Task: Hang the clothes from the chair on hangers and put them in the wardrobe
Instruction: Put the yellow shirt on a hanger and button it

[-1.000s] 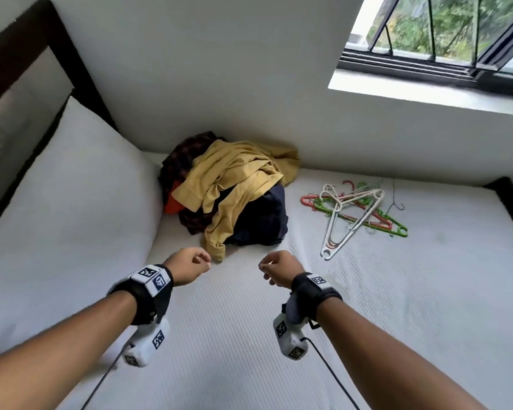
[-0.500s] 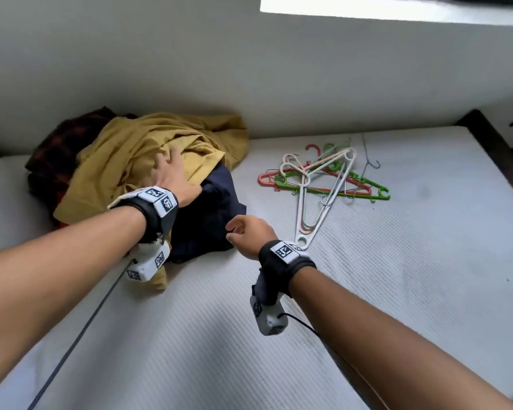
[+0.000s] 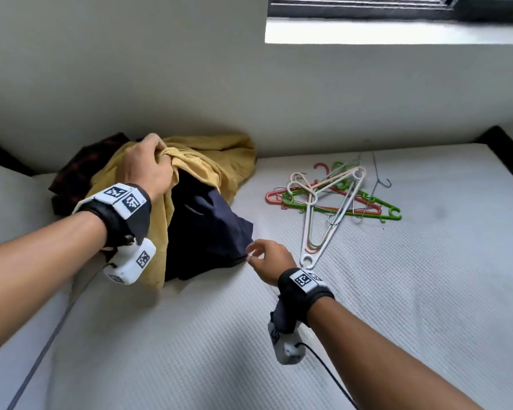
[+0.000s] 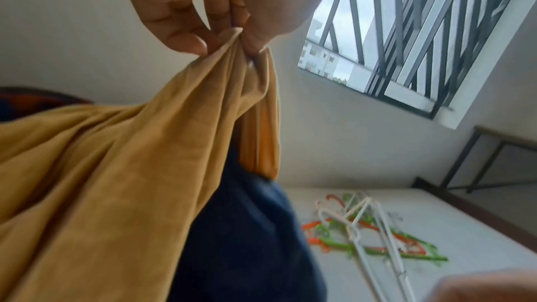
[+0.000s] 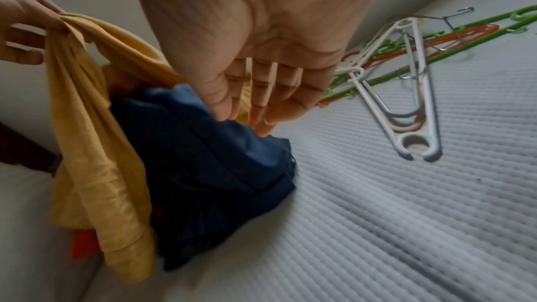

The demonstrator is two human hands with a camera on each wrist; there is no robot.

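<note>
A heap of clothes lies on the white mattress [image 3: 367,306] against the wall. On top is a mustard-yellow shirt [image 3: 214,161] [image 4: 116,157] [image 5: 87,146]. My left hand [image 3: 148,167] [image 4: 221,36] grips a bunch of its cloth and lifts it. Under it sits a navy garment [image 3: 208,232] [image 4: 247,238] [image 5: 209,180]. My right hand [image 3: 264,255] [image 5: 255,109] hovers with straight, spread fingers at the navy garment's right edge. A dark plaid garment [image 3: 77,167] lies behind the heap. A pile of plastic hangers [image 3: 332,199] [image 4: 372,231] [image 5: 412,72] lies to the right.
A white pillow [image 3: 9,208] sits left of the heap. The wall runs along the bed's far side, with a barred window [image 4: 406,43] above. A dark bed frame [image 3: 507,152] edges the mattress at the right. Bare mattress lies in front of both hands.
My left hand went from lying flat on the yellow shirt to gripping a bunch of it and lifting it. My right hand opened its fingers and moved to the navy garment's edge.
</note>
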